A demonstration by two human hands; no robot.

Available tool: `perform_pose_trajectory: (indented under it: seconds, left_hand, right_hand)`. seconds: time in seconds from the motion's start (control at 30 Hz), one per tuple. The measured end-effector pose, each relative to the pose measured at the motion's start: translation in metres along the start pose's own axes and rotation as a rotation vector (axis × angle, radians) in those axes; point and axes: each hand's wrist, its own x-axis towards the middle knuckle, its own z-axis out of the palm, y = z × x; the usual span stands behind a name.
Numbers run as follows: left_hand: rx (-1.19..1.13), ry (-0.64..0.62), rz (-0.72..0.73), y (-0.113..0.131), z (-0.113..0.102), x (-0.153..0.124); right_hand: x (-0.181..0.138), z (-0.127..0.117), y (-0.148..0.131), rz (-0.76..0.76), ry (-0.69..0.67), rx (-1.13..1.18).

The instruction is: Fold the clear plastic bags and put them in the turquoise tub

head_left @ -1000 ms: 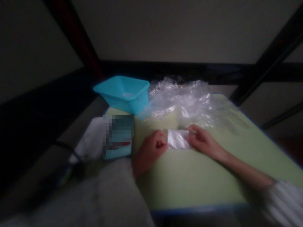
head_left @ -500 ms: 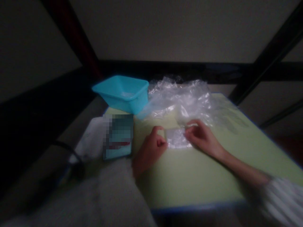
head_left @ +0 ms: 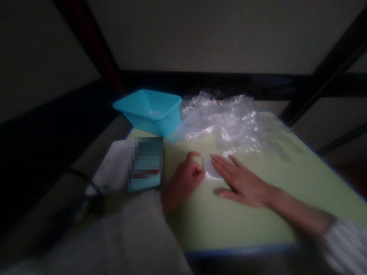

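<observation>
A small clear plastic bag [head_left: 208, 169] lies on the pale green table [head_left: 229, 221]. My left hand [head_left: 183, 181] is closed in a pinch on the bag's left edge. My right hand [head_left: 242, 181] lies flat on top of the bag with its fingers stretched out, covering most of it. Only a small part of the bag shows between the two hands.
A crumpled heap of clear plastic bags [head_left: 223, 122] lies behind the hands. A turquoise plastic tub [head_left: 150, 110] stands at the table's back left corner. A teal box [head_left: 146, 164] and white cloth [head_left: 113, 170] lie at the left edge. Dark frame bars cross the background.
My right hand has let go of the bag's right edge and spread flat over the bag, sliding leftwards. My left hand has kept its pinch on the left edge.
</observation>
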Motion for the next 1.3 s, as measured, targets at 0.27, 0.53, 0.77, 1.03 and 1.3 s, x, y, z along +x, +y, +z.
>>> perform_pose_trajectory:
  seconds: [0.27,0.53,0.77,1.03,1.3]
  left_hand:
    - [0.449,0.01,0.356,0.017,-0.005,-0.014]
    - [0.716,-0.297,0.467,0.016,-0.005,-0.018]
    - [0.801,-0.33,0.438,0.013,-0.005,-0.018]
    - [0.839,-0.352,0.433,0.014,-0.007,-0.017]
    - [0.861,-0.414,0.417,0.01,-0.011,-0.017]
  right_hand:
    - [0.0,-0.003,-0.005,0.028,0.062,-0.035]
    - [-0.001,0.002,-0.007,0.022,0.031,-0.067]
    - [-0.001,0.002,-0.007,0.053,-0.012,-0.082]
    - [0.0,0.001,-0.008,0.072,-0.026,-0.075]
    - [-0.003,-0.001,-0.008,0.066,-0.036,-0.078]
